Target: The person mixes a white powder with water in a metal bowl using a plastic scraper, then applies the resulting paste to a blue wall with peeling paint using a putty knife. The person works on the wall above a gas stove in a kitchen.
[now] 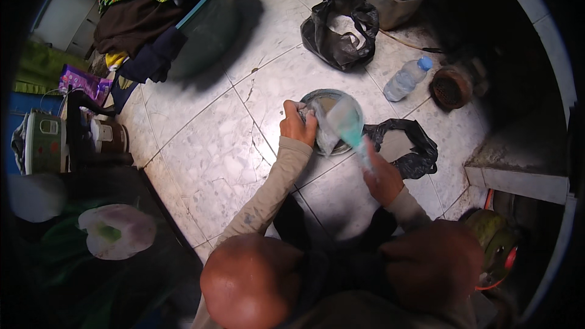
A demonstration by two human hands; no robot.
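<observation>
Pale marbled tiles with dark joints and scattered cracks cover the floor (207,173) of a dim, crowded room. On it, in front of a seated person's bent knees (250,280), sits a round bowl (322,92), the landmark here. At the bowl's left side, the left hand (298,125) has its fingers curled around some clear plastic (327,137); whether they also grip the rim cannot be told. The right hand (382,176), at the bowl's lower right, grasps a pale, turquoise-tinted tool (345,122), motion-blurred, its broad end over the bowl.

Just right of the bowl lies a crumpled black bag (425,153). Farther right and beyond are a clear bottle (402,83) with a blue cap and a reddish-brown pot (451,91). Beyond the bowl stands another black bag (329,45), open on something white. Well to the bowl's upper left, a teal tub (207,33) overflows with clothes (131,27). Far right of the bowl is a pale raised ledge (524,184).
</observation>
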